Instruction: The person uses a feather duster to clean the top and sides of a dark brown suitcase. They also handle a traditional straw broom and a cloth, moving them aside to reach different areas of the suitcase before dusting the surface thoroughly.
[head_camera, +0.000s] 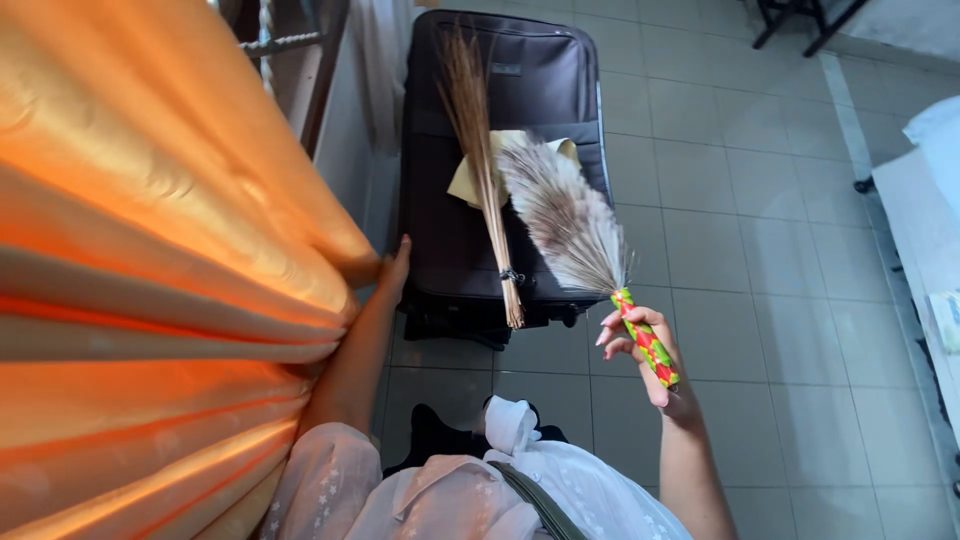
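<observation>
Right hand (645, 350): fingers wrapped around the striped handle of a feather duster (570, 225), plume over the dark suitcase (540, 80).
Left hand (393, 268): fingers flat against the orange curtain (150, 250).
Stick broom (485, 170): lying on the suitcase.

Curtain (150, 200): glossy satin-like orange cloth. Suitcase (540, 90): matt dark fabric. Grass broom (570, 215): soft dry fibres, glossy wrapped handle. Stick broom (480, 150): stiff dry straw. Floor (760, 250): smooth tile.

Left hand's (393, 268) fingertips behind the orange curtain (150, 250), perhaps gripping; curtain cropped at left edge.
</observation>
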